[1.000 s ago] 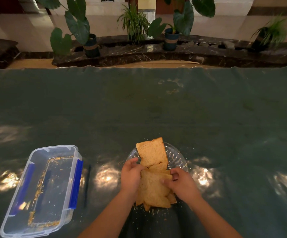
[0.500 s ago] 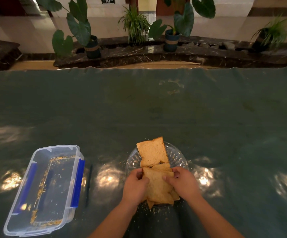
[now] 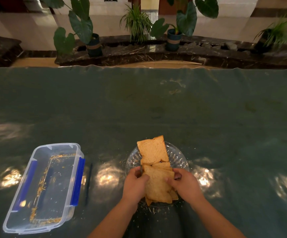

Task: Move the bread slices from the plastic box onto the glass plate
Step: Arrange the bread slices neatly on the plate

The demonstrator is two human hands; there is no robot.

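Note:
Several brown bread slices [image 3: 157, 185] lie overlapping on the glass plate [image 3: 178, 158] near the table's front edge. One slice [image 3: 153, 151] leans over the plate's far rim. My left hand [image 3: 135, 185] grips the left edge of the top slice. On its right edge my right hand [image 3: 184, 185] pinches the same slice. The clear plastic box [image 3: 41, 188] with blue clips stands to the left, holding only crumbs.
A dark green cloth [image 3: 156, 109] covers the table. Crumbs are scattered in front of the plate. A thin dark pen-like object [image 3: 88, 184] lies between box and plate. Potted plants [image 3: 87, 31] stand on a marble ledge beyond the table.
Both hands have drawn in on the top slice and pressed it down onto the pile on the plate. The box and far slice have not moved.

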